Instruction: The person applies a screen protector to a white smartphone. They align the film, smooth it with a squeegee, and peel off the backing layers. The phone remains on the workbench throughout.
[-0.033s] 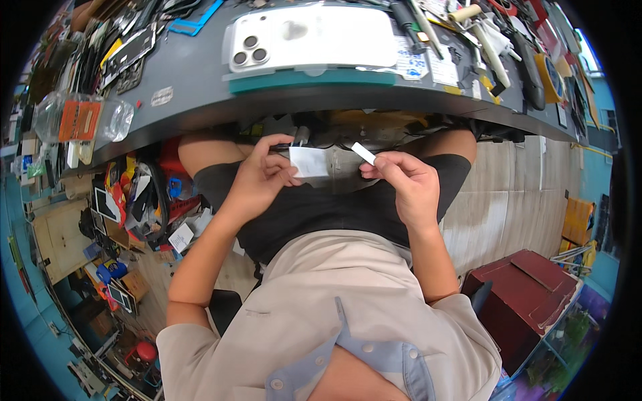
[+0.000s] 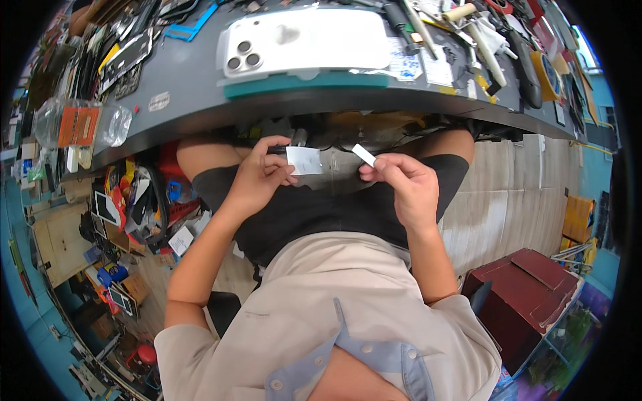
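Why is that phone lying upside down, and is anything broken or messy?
The white phone lies face down on a green mat, cameras up; no damage shows. Tools crowd the bench. The left hand holds a small white sheet, the right hand a strip.

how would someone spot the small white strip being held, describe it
Below the grey bench edge, over the lap, two hands meet. The right hand pinches a white strip at its fingertips. It is narrower than the squarish white sheet in the left hand.

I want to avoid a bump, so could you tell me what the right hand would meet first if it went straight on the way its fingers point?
The right hand points toward the left hand; it would probably first meet the small white rectangular sheet held there, though depth is unclear.
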Available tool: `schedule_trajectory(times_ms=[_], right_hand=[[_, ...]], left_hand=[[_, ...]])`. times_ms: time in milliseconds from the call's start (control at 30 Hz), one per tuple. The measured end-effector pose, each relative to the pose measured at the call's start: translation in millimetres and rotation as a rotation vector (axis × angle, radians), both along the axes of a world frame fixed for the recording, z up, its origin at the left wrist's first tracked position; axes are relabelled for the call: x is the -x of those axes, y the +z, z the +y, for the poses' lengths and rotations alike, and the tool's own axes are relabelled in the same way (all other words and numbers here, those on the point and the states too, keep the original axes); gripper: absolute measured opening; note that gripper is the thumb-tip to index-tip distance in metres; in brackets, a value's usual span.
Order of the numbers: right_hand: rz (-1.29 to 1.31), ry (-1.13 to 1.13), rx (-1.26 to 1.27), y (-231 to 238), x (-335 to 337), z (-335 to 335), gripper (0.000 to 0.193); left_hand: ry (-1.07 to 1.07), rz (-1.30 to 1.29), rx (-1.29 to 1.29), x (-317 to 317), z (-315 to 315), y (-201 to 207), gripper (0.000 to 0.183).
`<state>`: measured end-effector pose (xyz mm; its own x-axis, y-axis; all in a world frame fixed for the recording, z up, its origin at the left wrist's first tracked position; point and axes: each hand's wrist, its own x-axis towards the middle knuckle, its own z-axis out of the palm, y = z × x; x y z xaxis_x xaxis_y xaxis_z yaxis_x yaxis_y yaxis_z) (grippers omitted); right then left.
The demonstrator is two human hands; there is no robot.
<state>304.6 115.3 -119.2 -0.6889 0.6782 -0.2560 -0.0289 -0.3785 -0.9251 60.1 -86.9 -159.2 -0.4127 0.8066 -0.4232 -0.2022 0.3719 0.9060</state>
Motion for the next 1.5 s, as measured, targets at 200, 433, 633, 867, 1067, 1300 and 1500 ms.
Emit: schedule_trajectory(times_ms=[200,433,633,867,1067,1300,1500], right_hand=[[0.032,-0.02,0.157,-7,-20,10,0.02],[0.014,-0.081,0.212,-14,-38,13,0.021],[0.055,-0.025,0.236,-7,-28,8,0.019],[0.164,0.082,0.175,41,3,3,0.016],[0.212,0.065,0.133,76,40,-4,0.017],[0.219,-0.045,0.145,88,61,-6,0.019],[0.182,-0.073,0.168,89,70,-8,0.019]], left_hand=[[-0.07,-0.018,-0.087,-6,92,-88,0.05],[0.033,0.502,-0.09,-7,229,-253,0.042],[-0.109,0.883,0.081,-24,213,-225,0.042],[-0.31,0.916,-0.386,0,39,37,0.024],[-0.084,1.696,-0.558,67,22,162,0.05],[-0.265,1.612,-0.463,99,41,177,0.063],[-0.194,1.298,-0.585,110,45,165,0.058]])
